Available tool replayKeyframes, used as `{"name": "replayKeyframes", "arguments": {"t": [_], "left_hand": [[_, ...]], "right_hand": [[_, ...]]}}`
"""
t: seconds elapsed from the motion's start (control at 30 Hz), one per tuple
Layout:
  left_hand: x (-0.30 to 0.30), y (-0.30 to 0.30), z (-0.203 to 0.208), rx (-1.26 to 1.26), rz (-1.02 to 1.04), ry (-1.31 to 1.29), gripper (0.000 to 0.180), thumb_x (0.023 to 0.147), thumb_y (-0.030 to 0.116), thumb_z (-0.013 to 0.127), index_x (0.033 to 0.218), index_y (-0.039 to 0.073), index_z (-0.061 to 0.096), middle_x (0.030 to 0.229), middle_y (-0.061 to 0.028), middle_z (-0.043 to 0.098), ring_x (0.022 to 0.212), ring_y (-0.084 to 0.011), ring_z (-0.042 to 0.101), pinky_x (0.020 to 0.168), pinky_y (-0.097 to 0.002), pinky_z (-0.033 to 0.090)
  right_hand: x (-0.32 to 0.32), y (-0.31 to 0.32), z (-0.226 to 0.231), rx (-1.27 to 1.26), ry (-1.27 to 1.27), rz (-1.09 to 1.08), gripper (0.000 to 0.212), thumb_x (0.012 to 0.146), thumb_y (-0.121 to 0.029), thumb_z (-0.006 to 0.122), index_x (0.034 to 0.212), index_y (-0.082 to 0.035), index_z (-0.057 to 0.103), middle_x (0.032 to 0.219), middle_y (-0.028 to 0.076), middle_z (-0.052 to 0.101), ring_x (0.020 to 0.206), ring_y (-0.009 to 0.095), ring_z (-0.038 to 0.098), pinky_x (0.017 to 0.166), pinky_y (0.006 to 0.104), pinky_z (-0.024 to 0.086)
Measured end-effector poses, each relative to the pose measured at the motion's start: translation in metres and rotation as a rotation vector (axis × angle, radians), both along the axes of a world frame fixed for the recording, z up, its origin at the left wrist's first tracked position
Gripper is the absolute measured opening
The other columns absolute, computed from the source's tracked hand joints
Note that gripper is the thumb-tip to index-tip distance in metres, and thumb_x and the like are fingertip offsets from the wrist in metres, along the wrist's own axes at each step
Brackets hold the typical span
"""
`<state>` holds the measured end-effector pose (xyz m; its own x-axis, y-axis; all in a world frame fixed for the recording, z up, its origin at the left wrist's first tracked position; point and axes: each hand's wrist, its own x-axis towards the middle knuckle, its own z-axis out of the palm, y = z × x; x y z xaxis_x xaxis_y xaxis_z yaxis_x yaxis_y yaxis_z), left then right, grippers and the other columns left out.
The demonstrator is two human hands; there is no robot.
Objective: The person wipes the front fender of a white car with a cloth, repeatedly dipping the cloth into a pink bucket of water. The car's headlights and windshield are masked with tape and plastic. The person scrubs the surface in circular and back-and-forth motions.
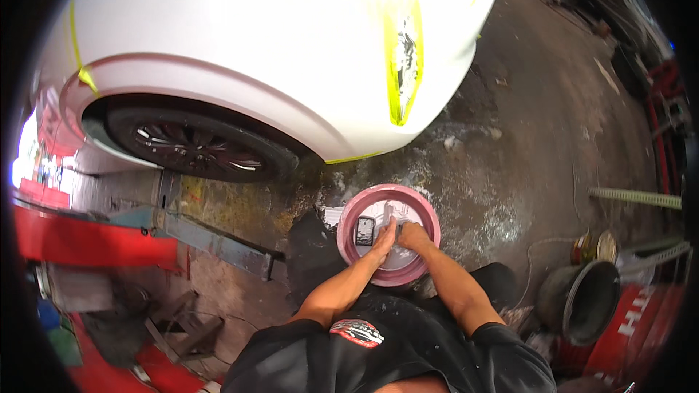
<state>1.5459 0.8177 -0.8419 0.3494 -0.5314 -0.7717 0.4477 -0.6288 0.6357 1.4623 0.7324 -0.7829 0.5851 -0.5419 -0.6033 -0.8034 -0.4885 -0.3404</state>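
Both my hands are inside a round pink basin [346, 211] of cloudy whitish water, between my knees. My left hand [385, 239] is held on edge near the middle, its fingers stretched out and pointing away from me. Just right of it, my right hand [414, 237] is closed, with a small dark bit showing at its inner side; what it holds is hidden. Left of my left hand, a black-rimmed rectangular block [365, 231] with a greyish face lies in the basin.
Ahead stands a white car body [277, 36] with yellow tape and a black wheel [200, 142]. A grey metal lift arm [218, 242] is at left. A black bucket [580, 302] and a tin can [606, 246] stand at right, on the wet, stained floor [539, 167].
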Motion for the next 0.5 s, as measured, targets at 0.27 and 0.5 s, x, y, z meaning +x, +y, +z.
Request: {"name": "replayKeyframes", "arguments": {"t": [0.27,0.5], "left_hand": [[0.006,-0.036,-0.083,0.047,-0.277,-0.073,0.085,0.093,0.063,0.036,0.149,0.001,0.019,0.148,-0.0202,0.035,0.138,-0.0297,0.033,0.111,-0.0356,0.028],[-0.005,-0.012,0.111,-0.284,0.272,0.420,0.099,0.084,0.038,0.071,0.151,0.003,0.006,0.148,-0.0240,0.029,0.134,-0.0327,0.037,0.109,-0.0424,0.031]], "right_hand": [[-0.005,-0.014,-0.051,0.183,-0.151,-0.017,0.052,0.080,-0.031,0.067,0.122,-0.003,0.057,0.118,0.026,0.060,0.110,0.037,0.061,0.089,0.0417,0.052],[-0.014,-0.020,0.027,1.287,-0.347,-0.547,0.038,0.090,-0.004,0.049,0.128,-0.003,0.048,0.121,0.013,0.054,0.104,0.024,0.060,0.086,0.0372,0.055]]}}
